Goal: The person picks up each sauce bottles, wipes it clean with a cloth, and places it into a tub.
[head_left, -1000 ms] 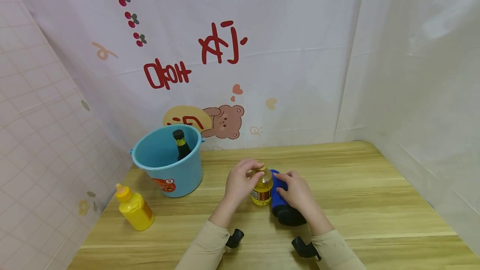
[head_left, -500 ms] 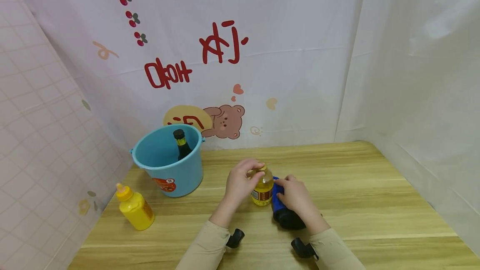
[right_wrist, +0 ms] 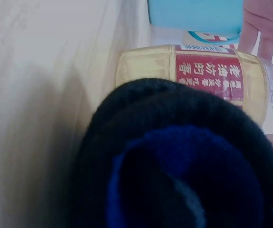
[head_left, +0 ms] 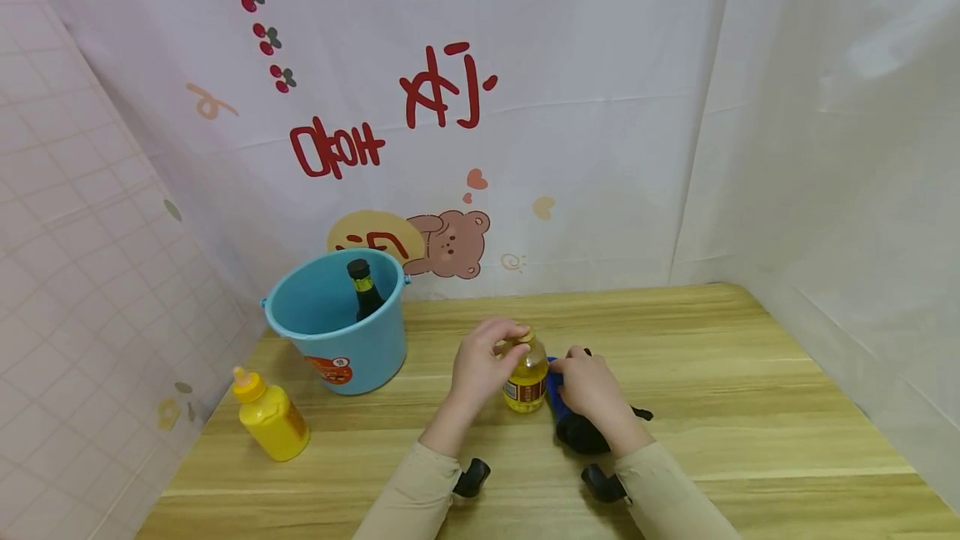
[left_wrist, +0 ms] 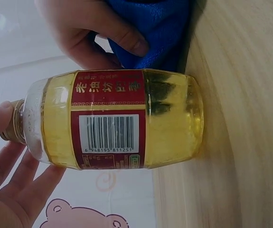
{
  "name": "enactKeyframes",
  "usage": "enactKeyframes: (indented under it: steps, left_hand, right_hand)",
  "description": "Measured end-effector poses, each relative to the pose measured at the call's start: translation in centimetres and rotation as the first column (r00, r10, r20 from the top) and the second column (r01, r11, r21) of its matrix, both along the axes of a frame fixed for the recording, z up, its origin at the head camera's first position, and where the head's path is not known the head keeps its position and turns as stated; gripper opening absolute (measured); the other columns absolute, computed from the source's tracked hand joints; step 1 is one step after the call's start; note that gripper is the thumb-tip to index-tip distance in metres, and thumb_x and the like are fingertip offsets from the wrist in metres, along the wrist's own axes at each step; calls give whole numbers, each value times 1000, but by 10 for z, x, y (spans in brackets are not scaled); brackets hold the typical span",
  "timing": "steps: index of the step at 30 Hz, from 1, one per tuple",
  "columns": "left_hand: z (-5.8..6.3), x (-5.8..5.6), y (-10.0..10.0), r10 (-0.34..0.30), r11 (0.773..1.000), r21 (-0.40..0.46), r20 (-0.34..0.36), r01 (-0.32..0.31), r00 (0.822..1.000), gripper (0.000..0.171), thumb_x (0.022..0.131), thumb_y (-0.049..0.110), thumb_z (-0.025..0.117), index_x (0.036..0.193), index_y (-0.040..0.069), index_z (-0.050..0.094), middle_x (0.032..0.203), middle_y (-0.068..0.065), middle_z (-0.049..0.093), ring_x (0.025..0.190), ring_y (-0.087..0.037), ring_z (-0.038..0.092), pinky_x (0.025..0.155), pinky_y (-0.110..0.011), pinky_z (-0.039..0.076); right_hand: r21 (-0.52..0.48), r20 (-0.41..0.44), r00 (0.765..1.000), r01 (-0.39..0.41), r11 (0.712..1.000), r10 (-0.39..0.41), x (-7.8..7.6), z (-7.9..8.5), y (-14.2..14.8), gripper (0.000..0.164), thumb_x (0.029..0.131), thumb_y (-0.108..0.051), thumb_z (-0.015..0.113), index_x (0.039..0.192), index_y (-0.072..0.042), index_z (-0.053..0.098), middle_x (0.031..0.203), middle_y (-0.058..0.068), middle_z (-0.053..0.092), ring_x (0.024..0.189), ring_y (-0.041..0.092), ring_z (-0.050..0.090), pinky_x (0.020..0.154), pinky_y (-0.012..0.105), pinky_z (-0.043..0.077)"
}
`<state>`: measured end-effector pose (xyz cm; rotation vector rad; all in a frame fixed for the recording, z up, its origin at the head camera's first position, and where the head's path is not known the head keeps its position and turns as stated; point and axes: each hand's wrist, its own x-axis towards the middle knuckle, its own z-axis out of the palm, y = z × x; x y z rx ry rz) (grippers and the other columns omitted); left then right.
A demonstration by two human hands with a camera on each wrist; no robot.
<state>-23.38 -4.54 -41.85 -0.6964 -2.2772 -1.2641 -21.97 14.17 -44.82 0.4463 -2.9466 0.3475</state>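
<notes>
A small cooking oil bottle (head_left: 525, 386) with yellow oil and a red label stands upright mid-table. My left hand (head_left: 486, 359) pinches it at the cap, thumb on one side and fingers round the other, as the left wrist view shows. Beside it, my right hand (head_left: 591, 382) grips a soft blue and black cloth item (left_wrist: 157, 31), with the thumb pressed into the blue fabric. In the right wrist view, the thick black edge (right_wrist: 141, 95) of this item curves round a blue inside. Its exact kind is unclear, and the hand covers much of it.
A light blue bucket (head_left: 386, 348) at the back left has a dark green bottle (head_left: 363, 290) inside. Left of the hands stands a yellow squeeze bottle (head_left: 273, 423). Printed white sheets (head_left: 585, 148) rise behind the wooden table (head_left: 750, 407).
My right hand has shifted its grip on the cloth item, whose far blue end has drawn nearer; a black strap-like end now shows right of the wrist. The left hand and oil bottle have stayed put.
</notes>
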Motion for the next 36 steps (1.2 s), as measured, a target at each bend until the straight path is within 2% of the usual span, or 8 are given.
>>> enactKeyframes:
  steps: [7,16,21,26,31,36]
  left_hand:
    - [-1,3,1,5,1000,2,27,-5,1000,18,87,12,77,105,15,75,109,1,69,100,-16,64,76,-34,57]
    - [0,7,3,11,999,34,41,-13,999,22,89,12,76,111,12,73,112,0,67,99,-18,63,78,-39,57]
    - [-3,10,9,105,994,21,-51,-104,993,25,87,15,77,111,11,72,109,-1,68,93,-18,63,76,-35,55]
    - [-6,14,16,206,978,11,-172,-207,963,25,85,16,80,108,8,73,104,-2,69,94,-19,64,83,-37,53]
    - [-4,16,21,238,971,23,-189,-238,953,21,83,17,82,103,13,74,102,0,70,97,-18,65,87,-36,52]
    - [-2,18,24,283,958,18,-190,-285,940,17,82,19,84,96,15,76,100,2,69,95,-18,65,81,-35,54]
  right_hand:
    - [-146,-2,1000,5,989,-5,1,-1,10,36,81,-2,77,116,-9,73,97,14,59,71,34,59,69,48,53]
    - [-311,-45,999,11,950,-27,0,7,26,40,85,-4,75,123,-9,70,109,18,61,95,38,62,81,52,52]
    - [-372,-96,994,15,928,-55,-1,11,31,42,86,-3,75,127,-8,68,114,22,61,101,42,61,85,55,50]
    - [-418,-141,987,8,908,-73,-1,11,33,45,85,-2,75,129,-8,66,115,23,60,102,43,61,86,57,50]
    - [-439,-163,984,-3,899,-75,-2,9,35,45,84,-1,76,128,-7,67,115,24,60,102,44,61,86,57,50]
    - [-449,-147,987,-3,894,-70,-2,8,37,45,85,-3,75,129,-6,66,117,26,59,102,45,61,86,59,50]
